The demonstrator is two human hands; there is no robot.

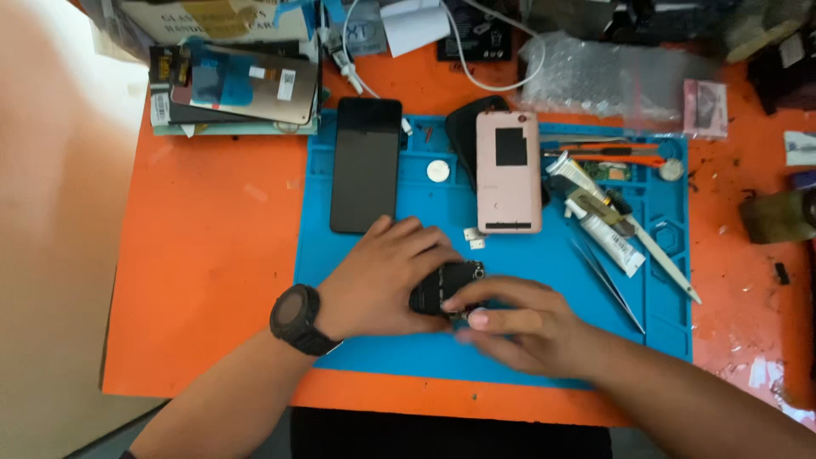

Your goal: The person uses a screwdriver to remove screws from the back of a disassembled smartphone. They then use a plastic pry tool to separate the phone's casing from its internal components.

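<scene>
On the left of the blue repair mat (374, 348), a black phone (366, 164) is laid face down, out of the way. Near the mat's front edge, a small dark phone part (444, 287) is pinned flat by the left hand (382, 280), fingers curled closed over it, probably so it can't slide. The right hand (518, 327) is pinching its lower edge. Further right, a pink phone back (508, 172) is parked. The mat's tray slots on the right hold tweezers (608, 276), a glue tube (595, 212) and an orange-handled tool (612, 157).
</scene>
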